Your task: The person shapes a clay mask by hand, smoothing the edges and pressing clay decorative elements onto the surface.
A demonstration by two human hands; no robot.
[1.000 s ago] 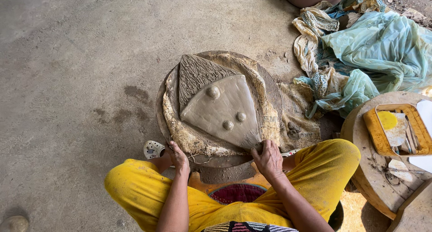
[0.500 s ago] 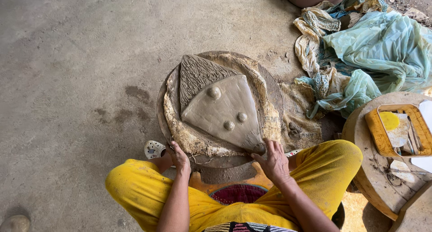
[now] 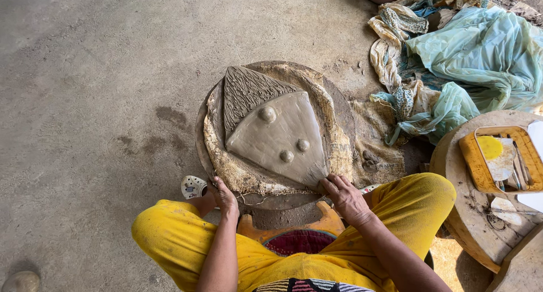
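Right hand [image 3: 346,197] shifted onto clay slab [image 3: 277,134] corner, hands gripping round board [image 3: 345,108] near edge

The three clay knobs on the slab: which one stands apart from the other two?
The largest knob, near the patterned section. The two smaller knobs sit side by side lower down, closer to the right hand.
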